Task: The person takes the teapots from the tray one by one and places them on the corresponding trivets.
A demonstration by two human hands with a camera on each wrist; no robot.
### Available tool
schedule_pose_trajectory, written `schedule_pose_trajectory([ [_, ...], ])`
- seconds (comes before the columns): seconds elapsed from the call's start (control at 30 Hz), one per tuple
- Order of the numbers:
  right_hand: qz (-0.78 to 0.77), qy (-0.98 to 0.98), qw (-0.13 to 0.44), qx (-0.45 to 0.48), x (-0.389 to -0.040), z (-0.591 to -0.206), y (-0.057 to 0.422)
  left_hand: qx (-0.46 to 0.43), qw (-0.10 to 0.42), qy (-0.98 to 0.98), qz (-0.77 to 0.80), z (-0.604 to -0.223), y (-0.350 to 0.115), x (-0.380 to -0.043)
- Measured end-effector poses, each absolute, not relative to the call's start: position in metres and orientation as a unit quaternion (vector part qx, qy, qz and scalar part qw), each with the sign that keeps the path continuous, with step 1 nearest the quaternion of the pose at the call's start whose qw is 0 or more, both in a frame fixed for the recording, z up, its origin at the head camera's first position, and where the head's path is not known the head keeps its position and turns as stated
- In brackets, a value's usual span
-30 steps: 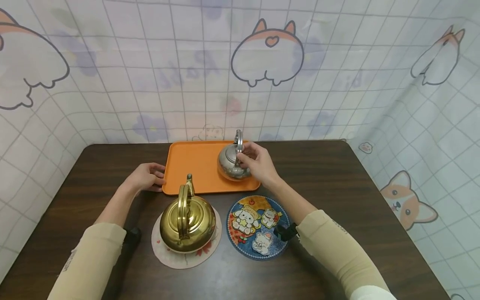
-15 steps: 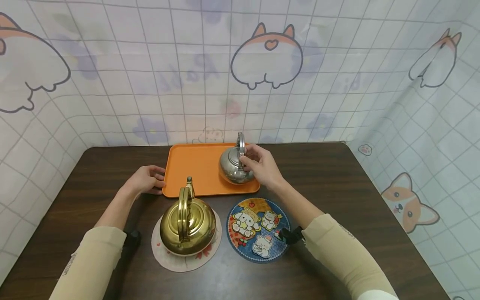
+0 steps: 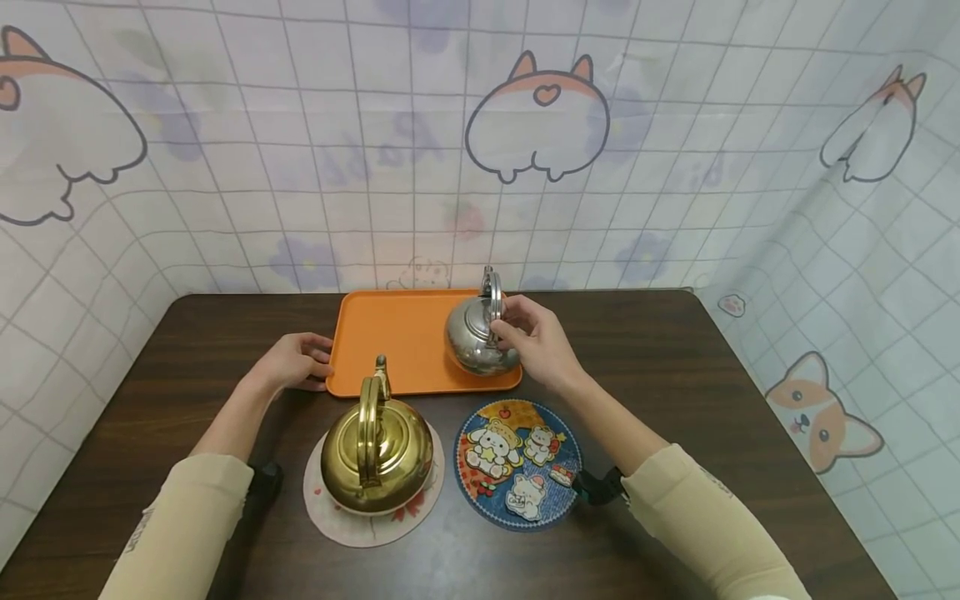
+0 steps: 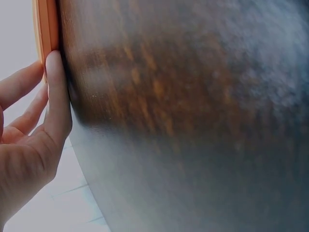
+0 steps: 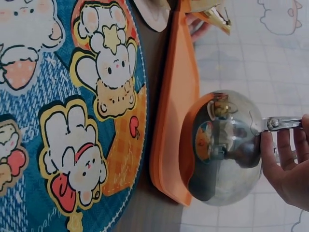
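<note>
In the head view, my right hand [image 3: 543, 346] grips the arched handle of a silver kettle [image 3: 477, 340] over the right half of an orange tray [image 3: 397, 342]. Seen from the right wrist, the fingers curl under that handle, and the kettle's shiny body [image 5: 224, 150] overlaps the tray's end. My left hand [image 3: 292, 361] is at the tray's left edge. Its thumb and fingers pinch the tray's rim [image 4: 46, 29] in the left wrist view. A gold kettle [image 3: 377, 450] stands on a round pale mat [image 3: 337, 525] in front of the tray.
Right of the gold kettle lies a round blue mat [image 3: 517, 467] printed with cartoon animals. Everything rests on a dark wooden table [image 3: 675, 400]. A white tiled-pattern cloth [image 3: 375, 167] with corgi drawings hangs behind the table and at its sides.
My right hand has moved the silver kettle a little to the right over the tray. The left hand keeps its place at the tray's edge, and the gold kettle stays put.
</note>
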State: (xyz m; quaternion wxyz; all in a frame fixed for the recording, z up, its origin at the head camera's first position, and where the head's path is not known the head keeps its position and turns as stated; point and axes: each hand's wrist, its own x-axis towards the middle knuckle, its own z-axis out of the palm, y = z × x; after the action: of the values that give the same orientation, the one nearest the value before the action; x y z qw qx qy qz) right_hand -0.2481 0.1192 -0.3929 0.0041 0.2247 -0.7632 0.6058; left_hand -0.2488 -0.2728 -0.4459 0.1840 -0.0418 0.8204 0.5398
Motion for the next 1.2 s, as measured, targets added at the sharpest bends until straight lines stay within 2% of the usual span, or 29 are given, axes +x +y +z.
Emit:
schedule_pose_trajectory([
  [1.2,0.582,-0.779,-0.008,0.233,-0.191,-0.386,0.149,-0.046,0.182,0.822,0.538,-0.445,-0.273,-0.249],
])
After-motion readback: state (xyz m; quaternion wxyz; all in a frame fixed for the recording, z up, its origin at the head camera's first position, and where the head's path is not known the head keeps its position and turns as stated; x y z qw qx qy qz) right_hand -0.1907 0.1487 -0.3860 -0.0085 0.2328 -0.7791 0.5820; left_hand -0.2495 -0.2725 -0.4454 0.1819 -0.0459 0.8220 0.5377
